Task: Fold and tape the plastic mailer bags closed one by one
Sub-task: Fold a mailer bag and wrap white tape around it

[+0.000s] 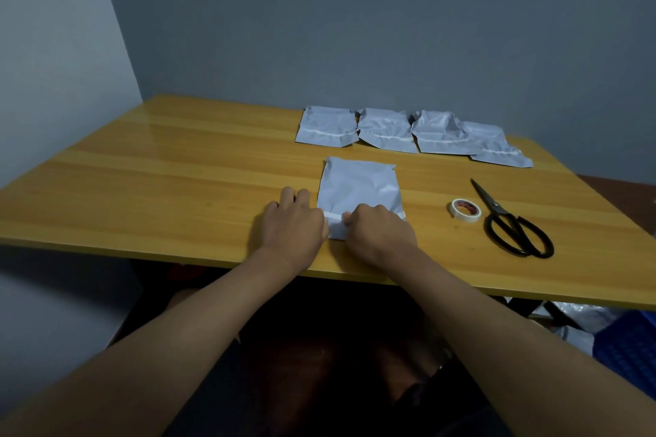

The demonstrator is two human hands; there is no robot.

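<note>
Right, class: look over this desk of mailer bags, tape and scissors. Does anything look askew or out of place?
Only slightly: the rightmost mailer bag in the far row sits tilted, tucked partly under its neighbour. The tape roll and scissors lie tidy.

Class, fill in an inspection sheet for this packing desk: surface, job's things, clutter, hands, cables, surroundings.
Surface: wooden table, glossy.
Job's things: mailer bag flat near the front edge; four taped bags in a row at the back; tape roll and scissors to its right.
Clutter: nothing seen on the table.
Hands: left hand rests at the bag's near left corner; right hand pinches its near edge.
Cables: nothing seen.
Surroundings: grey wall; blue crate and plastic below the table at right.
</note>
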